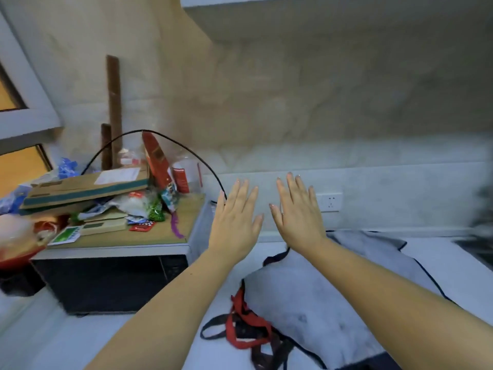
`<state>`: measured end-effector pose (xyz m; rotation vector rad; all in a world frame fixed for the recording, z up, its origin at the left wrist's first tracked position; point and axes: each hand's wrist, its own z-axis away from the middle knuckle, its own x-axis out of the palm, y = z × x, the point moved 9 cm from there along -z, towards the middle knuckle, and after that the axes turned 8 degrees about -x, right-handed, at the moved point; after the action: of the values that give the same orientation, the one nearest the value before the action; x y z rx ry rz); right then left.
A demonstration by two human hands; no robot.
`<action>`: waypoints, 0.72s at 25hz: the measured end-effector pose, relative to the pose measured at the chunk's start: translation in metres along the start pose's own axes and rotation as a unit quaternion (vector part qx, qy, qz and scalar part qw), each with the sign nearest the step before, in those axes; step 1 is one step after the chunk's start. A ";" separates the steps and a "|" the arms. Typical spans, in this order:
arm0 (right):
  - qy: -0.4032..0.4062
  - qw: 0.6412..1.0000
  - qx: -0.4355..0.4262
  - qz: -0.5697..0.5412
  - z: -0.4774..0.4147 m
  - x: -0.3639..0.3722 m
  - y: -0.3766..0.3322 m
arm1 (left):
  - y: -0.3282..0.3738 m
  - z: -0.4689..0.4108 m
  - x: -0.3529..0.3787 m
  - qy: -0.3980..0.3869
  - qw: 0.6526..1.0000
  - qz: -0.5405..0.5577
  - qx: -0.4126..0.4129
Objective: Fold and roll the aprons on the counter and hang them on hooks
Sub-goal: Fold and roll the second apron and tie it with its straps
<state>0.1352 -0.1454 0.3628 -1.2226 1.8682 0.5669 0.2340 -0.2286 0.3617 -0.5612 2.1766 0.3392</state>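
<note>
Grey apron (pixel 320 297) lies flat on white counter (pixel 440 260), dark piping round edge, red and black straps (pixel 246 325) tangled at near-left corner. Left hand (pixel 234 222) and right hand (pixel 297 214) both raised above it, palms down, fingers straight and spread, holding nothing. Microwave (pixel 112 281) at left, piled with clutter.

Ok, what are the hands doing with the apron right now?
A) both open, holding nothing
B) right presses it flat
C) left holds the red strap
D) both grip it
A: the left hand and right hand are raised with straight fingers and hold nothing, while the apron lies on the counter beneath them.
</note>
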 end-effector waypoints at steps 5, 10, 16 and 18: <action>-0.013 0.998 0.051 0.030 0.005 0.017 0.095 | 0.063 -0.034 0.066 -0.041 0.998 0.048 0.021; -0.057 0.993 0.099 0.040 0.015 0.046 0.183 | 0.103 -0.055 0.141 -0.114 0.990 0.081 -0.002; -0.138 0.972 0.189 0.028 0.068 0.102 0.248 | 0.136 -0.039 0.233 -0.229 0.969 0.092 0.020; -0.154 0.961 0.229 0.027 0.091 0.116 0.257 | 0.142 -0.031 0.259 -0.255 0.961 0.098 0.035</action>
<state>-0.0840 -0.0311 0.1999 -0.7340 1.6478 0.3053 0.0005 -0.1908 0.1819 -0.1854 1.7349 0.4563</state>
